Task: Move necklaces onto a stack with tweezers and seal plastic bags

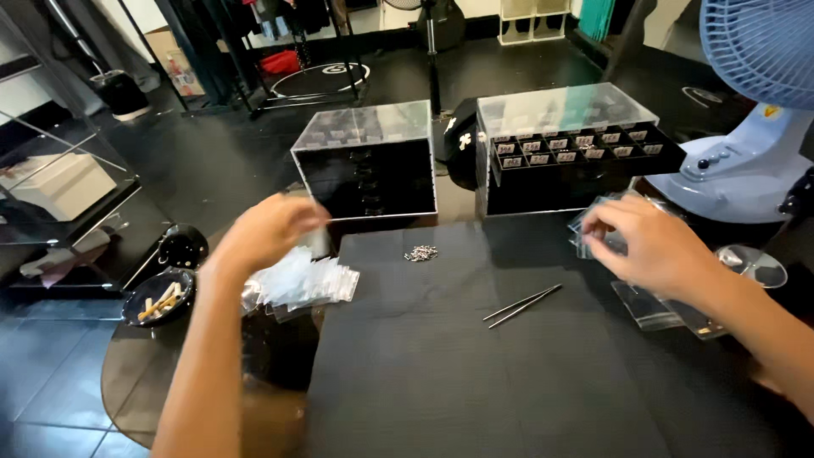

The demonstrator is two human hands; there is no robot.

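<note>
While our left hand pinches a small clear bag above the bag pile, our right hand grips more bags; tweezers lie between them on the table.

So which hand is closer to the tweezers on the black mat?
Right. The right hand is just up and right of the tweezers; the left hand sits far left, above the pile of clear bags.

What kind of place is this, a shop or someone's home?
Probably a small jewellery or piercing shop's work table: clear drawer boxes with labelled compartments, a little pile of metal pieces, tweezers and stacks of tiny clear bags.
</note>
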